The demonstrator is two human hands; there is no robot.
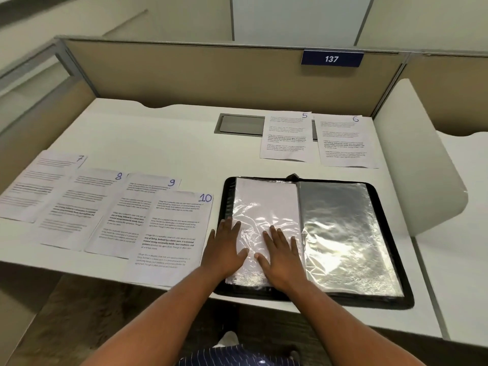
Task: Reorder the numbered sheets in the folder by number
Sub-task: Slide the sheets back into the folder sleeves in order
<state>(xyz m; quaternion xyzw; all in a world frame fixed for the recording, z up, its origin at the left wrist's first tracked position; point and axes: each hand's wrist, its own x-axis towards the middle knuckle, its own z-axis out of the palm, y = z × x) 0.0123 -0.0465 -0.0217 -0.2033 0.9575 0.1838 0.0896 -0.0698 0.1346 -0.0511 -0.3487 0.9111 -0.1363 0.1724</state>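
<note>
The open folder [390, 299] lies at the front edge of the desk [158, 133]. The left grip [227, 247] and right grip [282, 257] rest flat, fingers spread, on its left sleeve [266, 202], which holds a white sheet. Sheet 10 [174, 233] lies just left of the folder; sheet 5 [286, 136] and sheet 6 [343, 141] lie behind it.

Black-edged folder [393, 299] with shiny clear sleeves, white sheets [169, 233] with blue handwritten numbers, white table [158, 133], navy sign [332, 58] upper right, beige partition [198, 72].
</note>
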